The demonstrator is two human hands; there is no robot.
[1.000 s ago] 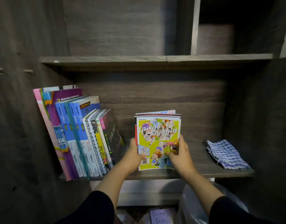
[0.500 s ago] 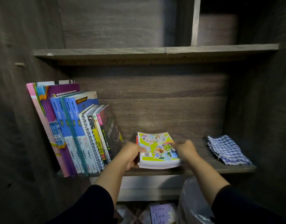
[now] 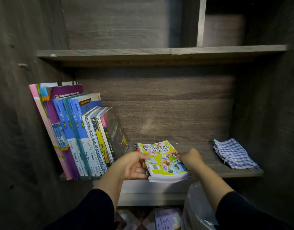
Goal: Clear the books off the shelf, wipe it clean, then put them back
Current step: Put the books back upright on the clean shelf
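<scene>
Shelf [image 3: 209, 173] looking part-refilled: row of upright books [image 3: 79, 135] leaning at the L end, against the side wall. A small stack of comics [image 3: 161, 160] is lying flat mid-shelf, front edge sticking out just past the shelf lip.

L hand [image 3: 134, 165] is cupping the stack's spine side, thumb on the cover, fingers curling under/along the edge, so it is gripping. R hand [image 3: 191, 159] is resting on the stack's R side, fingers curled onto the cover edge; probably holding too, though the fingertips are turned away from the cam.

Checked cloth [image 3: 234, 154] is sitting folded at the R end of the shelf, well apart from the stack, nobody touching it. Judging from that, the wipe is prob. done and the put-back stage is underway. Can't rule out the reverse, i.e. the stack coming off during clearing. Left to do, if put-back: stand or place the stack beside the row, then remove the cloth.

Hard to see:
- shelf surface dim, so cleanliness can't be judged.
- no. of books in the stack unclear, edges blurred.
- Bottom of frame: a plastic bag [image 3: 199, 206] and a handwritten note [image 3: 166, 219] are showing, both cut off; any more books below can't be made out.
- Upper shelf [image 3: 143, 52] compartments dark.
</scene>
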